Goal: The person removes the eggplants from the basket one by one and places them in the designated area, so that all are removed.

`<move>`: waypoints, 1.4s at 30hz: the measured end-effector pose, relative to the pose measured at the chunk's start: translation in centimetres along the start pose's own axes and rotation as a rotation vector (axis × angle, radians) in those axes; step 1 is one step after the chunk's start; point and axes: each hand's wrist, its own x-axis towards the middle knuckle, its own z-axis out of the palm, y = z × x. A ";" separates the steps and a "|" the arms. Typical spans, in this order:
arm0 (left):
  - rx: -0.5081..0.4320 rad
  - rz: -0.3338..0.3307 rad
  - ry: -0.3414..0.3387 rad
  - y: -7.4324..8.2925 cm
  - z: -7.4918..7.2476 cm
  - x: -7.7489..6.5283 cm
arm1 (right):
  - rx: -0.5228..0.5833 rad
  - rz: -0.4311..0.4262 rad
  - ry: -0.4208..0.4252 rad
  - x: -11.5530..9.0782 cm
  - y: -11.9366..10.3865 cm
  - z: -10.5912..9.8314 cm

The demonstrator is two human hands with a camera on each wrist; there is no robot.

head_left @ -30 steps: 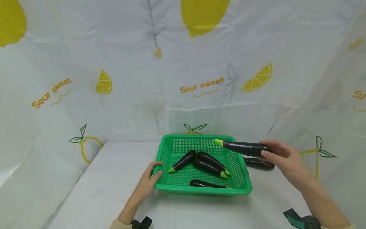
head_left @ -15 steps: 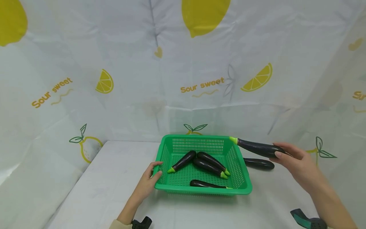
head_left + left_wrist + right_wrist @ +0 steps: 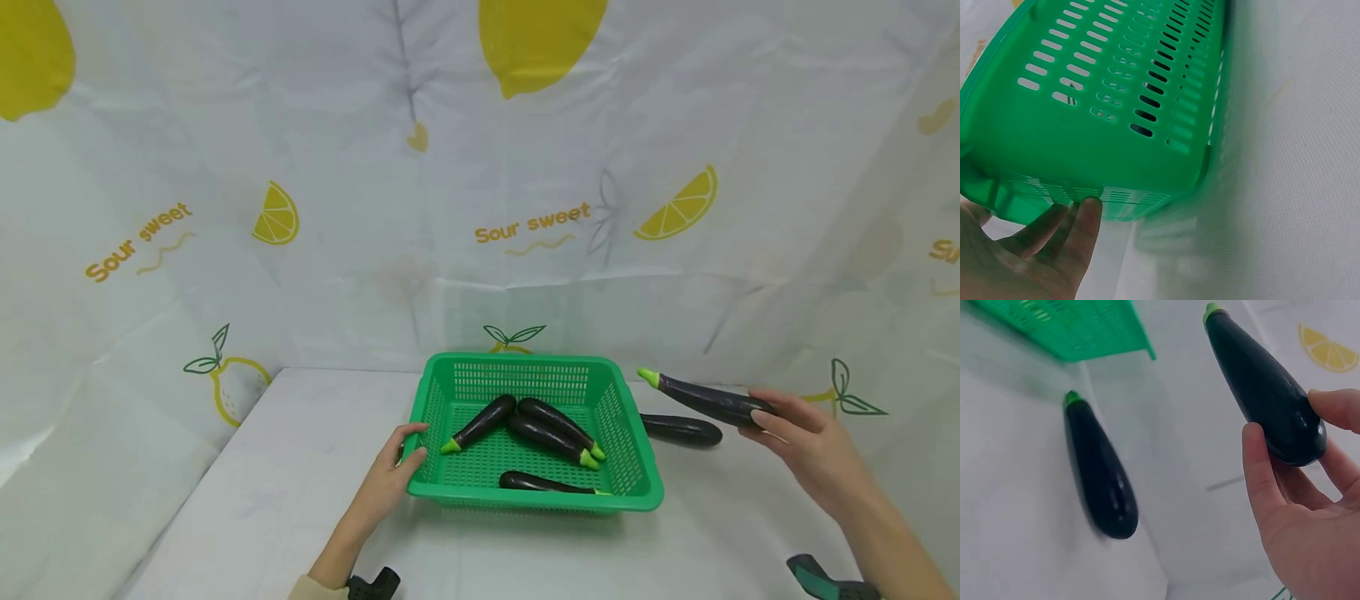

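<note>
My right hand point(image 3: 813, 446) pinches an eggplant point(image 3: 708, 400) by its thick dark end, thumb on one side and fingers on the other. Its green stem end points left, up off the table, as the right wrist view point(image 3: 1266, 387) also shows for this eggplant. Below it a second eggplant point(image 3: 1100, 469) lies on the table, partly behind the basket in the head view. My left hand point(image 3: 388, 471) grips the left side of the green plastic basket point(image 3: 536, 500); in the left wrist view its fingers point(image 3: 1085, 231) lie against the slotted wall. Several eggplants point(image 3: 480, 423) lie inside.
The basket stands on a white-covered table point(image 3: 262, 500). Behind and beside it hangs a pale sheet point(image 3: 360, 275) printed with lemons and lettering.
My right hand has moved right and slightly down with the eggplant, carrying it from over the basket's right rim to beyond it. My left hand and the basket stay put.
</note>
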 end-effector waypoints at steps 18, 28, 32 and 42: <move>0.004 -0.006 0.001 0.0 0.0 0.0 | -0.119 0.166 0.108 -1.3 4.4 -1.9; 0.001 0.003 0.004 0.1 0.1 -0.1 | -0.394 0.328 0.135 -1.0 6.1 -1.4; -0.003 0.003 0.004 0.1 0.1 -0.1 | -0.524 0.413 0.127 -0.6 6.6 -1.2; -0.010 -0.006 0.002 0.0 0.1 -0.1 | -0.554 0.510 0.150 -0.2 7.5 -1.1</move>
